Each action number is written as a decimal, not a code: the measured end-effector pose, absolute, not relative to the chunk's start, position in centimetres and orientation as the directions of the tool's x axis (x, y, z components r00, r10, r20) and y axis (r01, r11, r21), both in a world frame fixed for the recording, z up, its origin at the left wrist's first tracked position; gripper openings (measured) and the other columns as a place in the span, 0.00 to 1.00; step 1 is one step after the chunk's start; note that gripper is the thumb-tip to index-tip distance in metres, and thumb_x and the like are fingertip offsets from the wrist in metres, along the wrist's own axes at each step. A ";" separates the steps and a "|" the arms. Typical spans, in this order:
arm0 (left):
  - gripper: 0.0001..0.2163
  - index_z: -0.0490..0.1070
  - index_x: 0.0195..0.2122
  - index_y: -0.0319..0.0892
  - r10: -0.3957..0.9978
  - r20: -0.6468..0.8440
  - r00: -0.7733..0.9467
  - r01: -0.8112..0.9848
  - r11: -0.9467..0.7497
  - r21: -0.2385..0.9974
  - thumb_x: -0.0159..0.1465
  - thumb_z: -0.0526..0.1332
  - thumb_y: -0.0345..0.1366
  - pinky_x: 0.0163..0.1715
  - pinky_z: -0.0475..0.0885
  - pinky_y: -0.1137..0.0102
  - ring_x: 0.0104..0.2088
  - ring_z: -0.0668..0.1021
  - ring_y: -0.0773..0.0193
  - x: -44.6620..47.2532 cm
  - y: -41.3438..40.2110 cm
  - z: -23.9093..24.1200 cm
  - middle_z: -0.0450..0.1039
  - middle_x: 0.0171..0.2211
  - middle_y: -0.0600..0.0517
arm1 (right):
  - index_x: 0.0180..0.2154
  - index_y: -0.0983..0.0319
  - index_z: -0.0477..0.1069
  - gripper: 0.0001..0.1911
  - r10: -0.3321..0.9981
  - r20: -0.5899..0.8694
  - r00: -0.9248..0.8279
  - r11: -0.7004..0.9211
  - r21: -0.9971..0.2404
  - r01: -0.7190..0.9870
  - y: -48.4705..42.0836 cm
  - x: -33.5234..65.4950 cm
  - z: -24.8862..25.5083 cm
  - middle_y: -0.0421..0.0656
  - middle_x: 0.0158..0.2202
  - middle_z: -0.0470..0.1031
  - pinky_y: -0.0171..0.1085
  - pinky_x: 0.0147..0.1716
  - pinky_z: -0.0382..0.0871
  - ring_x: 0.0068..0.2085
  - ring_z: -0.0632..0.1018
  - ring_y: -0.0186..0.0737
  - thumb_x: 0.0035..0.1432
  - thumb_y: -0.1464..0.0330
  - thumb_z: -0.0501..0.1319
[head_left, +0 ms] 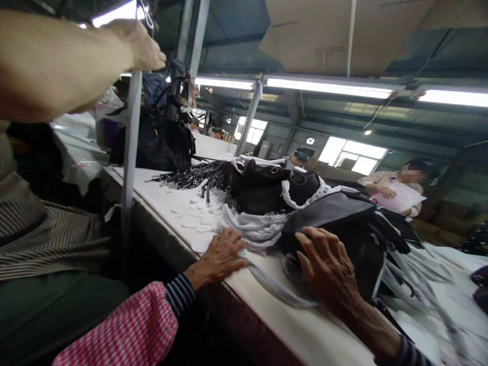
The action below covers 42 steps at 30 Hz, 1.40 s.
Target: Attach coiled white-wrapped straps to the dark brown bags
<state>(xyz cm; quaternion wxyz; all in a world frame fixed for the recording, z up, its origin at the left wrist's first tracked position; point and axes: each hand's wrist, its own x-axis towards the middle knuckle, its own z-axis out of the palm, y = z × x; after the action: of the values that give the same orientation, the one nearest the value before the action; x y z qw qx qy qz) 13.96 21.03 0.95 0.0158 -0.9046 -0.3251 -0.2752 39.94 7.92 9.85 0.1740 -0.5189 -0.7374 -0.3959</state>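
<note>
My left hand (219,258) lies at the table edge, fingers spread and flat, with the thumb by the end of a plastic-wrapped strap (280,288). The strap curves along the tabletop toward my right hand (331,267), which is open, its fingers apart and slightly bent against a black bag (354,223). Part of that bag is hidden behind the right hand. Just beyond stands another black bag (253,185) with a round metal ring and a handle (305,201) wrapped in white. Small white pieces (202,223) are scattered past my left hand.
Black straps with metal clips (190,175) lie in a heap on the white table (160,201). A metal post (131,137) rises at the table edge, near a co-worker's raised arm (68,63). Dark bags (156,137) stand behind. Another person (400,185) holds pinkish wrap across the table.
</note>
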 end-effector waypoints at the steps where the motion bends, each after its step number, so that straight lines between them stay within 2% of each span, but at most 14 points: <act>1: 0.18 0.71 0.53 0.46 0.580 0.515 0.631 0.595 -0.788 0.158 0.67 0.66 0.49 0.53 0.69 0.52 0.61 0.65 0.45 13.9 21.0 0.9 0.68 0.62 0.47 | 0.64 0.61 0.65 0.28 0.613 0.608 -0.504 0.205 0.493 0.845 9.2 38.9 9.4 0.55 0.63 0.69 0.53 0.59 0.63 0.64 0.67 0.58 0.63 0.76 0.56; 3: 0.18 0.71 0.53 0.45 0.585 0.524 0.619 0.598 -0.784 0.169 0.67 0.65 0.49 0.54 0.69 0.51 0.61 0.66 0.45 13.8 20.7 1.0 0.67 0.62 0.47 | 0.69 0.62 0.58 0.38 0.605 0.464 -0.648 0.317 0.606 0.730 12.6 37.7 8.2 0.54 0.68 0.63 0.53 0.63 0.60 0.68 0.62 0.56 0.58 0.82 0.54; 5: 0.18 0.71 0.52 0.45 0.591 0.523 0.614 0.601 -0.780 0.176 0.68 0.65 0.49 0.55 0.68 0.49 0.62 0.65 0.45 13.8 20.6 1.0 0.67 0.62 0.47 | 0.72 0.61 0.53 0.44 0.603 0.401 -0.689 0.354 0.640 0.682 16.5 37.5 6.6 0.53 0.70 0.61 0.54 0.65 0.57 0.70 0.60 0.55 0.54 0.84 0.52; 9: 0.19 0.71 0.55 0.47 0.591 0.524 0.613 0.594 -0.782 0.188 0.67 0.66 0.49 0.61 0.63 0.45 0.66 0.62 0.43 13.7 20.6 0.8 0.66 0.65 0.48 | 0.71 0.61 0.54 0.41 0.650 0.417 -0.635 0.272 0.653 0.707 22.9 38.4 4.6 0.57 0.69 0.61 0.58 0.62 0.58 0.68 0.63 0.60 0.57 0.83 0.52; 13: 0.20 0.70 0.57 0.48 0.591 0.522 0.615 0.591 -0.784 0.191 0.67 0.66 0.48 0.66 0.56 0.41 0.70 0.57 0.41 13.6 20.8 0.3 0.62 0.69 0.48 | 0.72 0.60 0.54 0.40 0.729 0.405 -0.551 0.229 0.615 0.755 25.8 38.0 6.3 0.58 0.64 0.67 0.56 0.61 0.58 0.62 0.69 0.60 0.60 0.81 0.53; 15: 0.19 0.70 0.56 0.48 0.591 0.515 0.621 0.588 -0.786 0.193 0.67 0.66 0.48 0.66 0.56 0.41 0.70 0.57 0.41 13.5 20.8 0.2 0.61 0.69 0.48 | 0.70 0.60 0.57 0.36 0.805 0.395 -0.444 0.183 0.547 0.817 26.6 37.6 8.7 0.56 0.57 0.74 0.53 0.58 0.61 0.56 0.74 0.56 0.62 0.78 0.53; 18: 0.18 0.71 0.55 0.48 0.580 0.510 0.635 0.578 -0.795 0.184 0.67 0.67 0.47 0.66 0.55 0.40 0.70 0.56 0.42 13.4 20.8 0.3 0.60 0.70 0.47 | 0.63 0.61 0.65 0.27 0.885 0.430 -0.179 0.002 0.382 0.924 27.9 37.4 13.5 0.53 0.45 0.79 0.46 0.50 0.65 0.47 0.79 0.53 0.62 0.75 0.56; 21: 0.15 0.72 0.53 0.48 0.591 0.477 0.650 0.573 -0.794 0.204 0.68 0.65 0.46 0.66 0.55 0.39 0.69 0.59 0.43 13.3 20.8 0.4 0.65 0.66 0.48 | 0.56 0.62 0.70 0.21 0.844 0.533 0.053 -0.183 0.194 0.964 29.5 37.9 17.8 0.54 0.44 0.80 0.43 0.44 0.66 0.47 0.79 0.54 0.60 0.71 0.58; 25: 0.14 0.73 0.51 0.48 0.611 0.438 0.660 0.565 -0.787 0.247 0.69 0.64 0.48 0.63 0.62 0.42 0.65 0.65 0.45 13.3 20.7 0.8 0.74 0.55 0.51 | 0.50 0.63 0.74 0.18 0.778 0.593 0.208 -0.240 -0.025 0.970 31.6 39.5 20.9 0.54 0.48 0.80 0.41 0.42 0.67 0.50 0.78 0.54 0.59 0.70 0.56; 28: 0.14 0.73 0.50 0.48 0.616 0.443 0.651 0.563 -0.784 0.263 0.69 0.64 0.48 0.62 0.63 0.44 0.65 0.64 0.45 13.3 20.6 1.0 0.74 0.56 0.51 | 0.48 0.64 0.76 0.18 0.756 0.599 0.262 -0.243 -0.115 0.963 32.8 41.1 21.9 0.56 0.47 0.80 0.41 0.41 0.68 0.48 0.79 0.55 0.59 0.69 0.56; 34: 0.13 0.72 0.50 0.49 0.631 0.418 0.654 0.564 -0.774 0.287 0.69 0.65 0.48 0.62 0.63 0.45 0.66 0.64 0.47 13.3 20.7 1.0 0.73 0.56 0.53 | 0.40 0.64 0.79 0.15 0.712 0.575 0.403 -0.165 -0.421 0.892 34.2 44.9 22.9 0.52 0.38 0.80 0.44 0.39 0.71 0.41 0.79 0.55 0.51 0.66 0.63; 37: 0.13 0.72 0.51 0.49 0.630 0.420 0.653 0.560 -0.775 0.292 0.69 0.64 0.47 0.64 0.61 0.46 0.67 0.62 0.47 13.2 20.8 0.8 0.72 0.58 0.53 | 0.35 0.64 0.78 0.12 0.710 0.575 0.407 -0.108 -0.483 0.869 35.1 46.2 22.6 0.49 0.31 0.78 0.44 0.37 0.72 0.37 0.78 0.52 0.49 0.65 0.64; 42: 0.14 0.71 0.52 0.50 0.625 0.416 0.660 0.554 -0.779 0.293 0.70 0.64 0.47 0.64 0.60 0.47 0.68 0.60 0.47 13.3 20.8 0.5 0.71 0.59 0.53 | 0.30 0.63 0.76 0.10 0.746 0.576 0.335 0.000 -0.502 0.865 36.6 47.1 20.9 0.44 0.24 0.73 0.41 0.34 0.72 0.32 0.76 0.46 0.49 0.62 0.64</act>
<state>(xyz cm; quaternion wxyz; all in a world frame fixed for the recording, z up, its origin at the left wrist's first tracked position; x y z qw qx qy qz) 13.27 20.83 0.50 -0.0702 -0.9083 -0.3247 -0.2544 47.09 36.61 20.94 0.4151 -0.7036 -0.5723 -0.0715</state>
